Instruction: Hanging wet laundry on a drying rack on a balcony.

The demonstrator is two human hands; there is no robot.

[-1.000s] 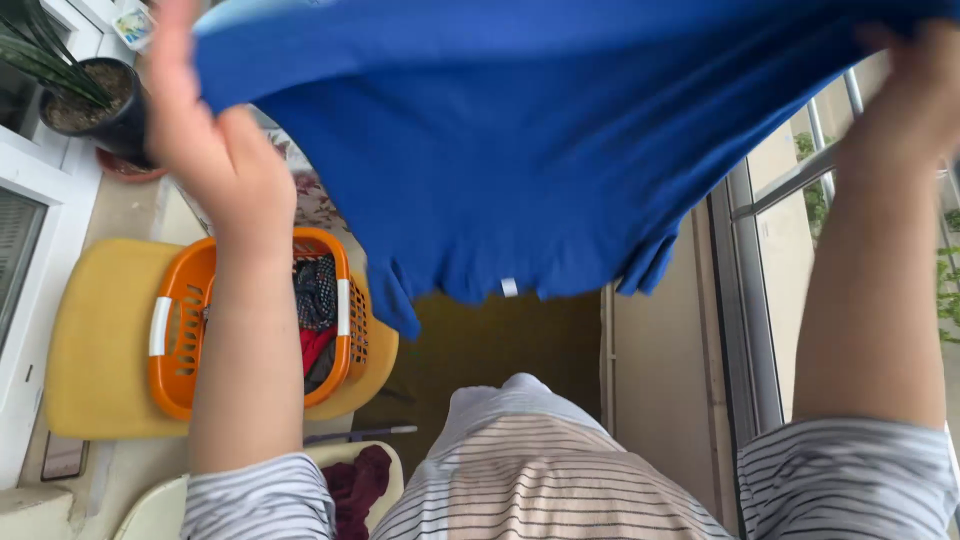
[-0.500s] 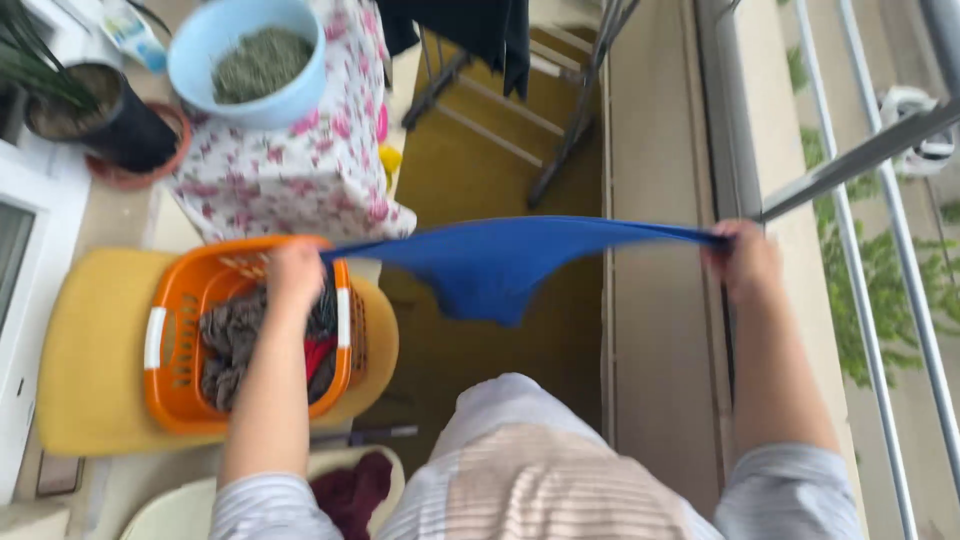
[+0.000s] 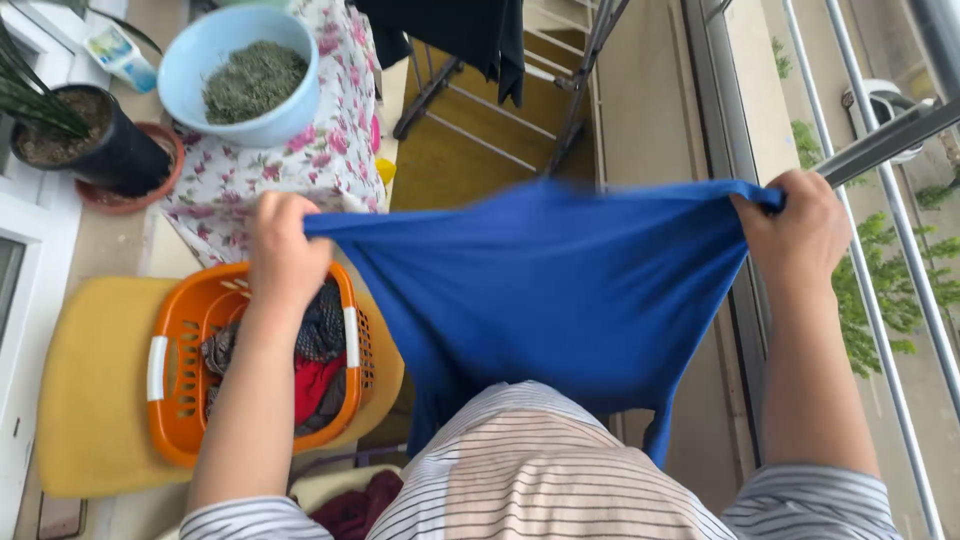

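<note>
Both hands clenched on the blue garment (image 3: 560,290): left hand (image 3: 285,250) grips one corner, right hand (image 3: 795,230) the other. Half a second ago it was pulled taut and edge-on; now it hangs open between the hands, draping toward the person's striped top (image 3: 540,470), so the shake-out looks done. Orange laundry basket (image 3: 170,370) of clothes sits under the left hand on a yellow seat (image 3: 85,400). Beyond the left hand: light-blue bowl (image 3: 240,70) and a small white-and-blue packet (image 3: 115,55), print unreadable.
</note>
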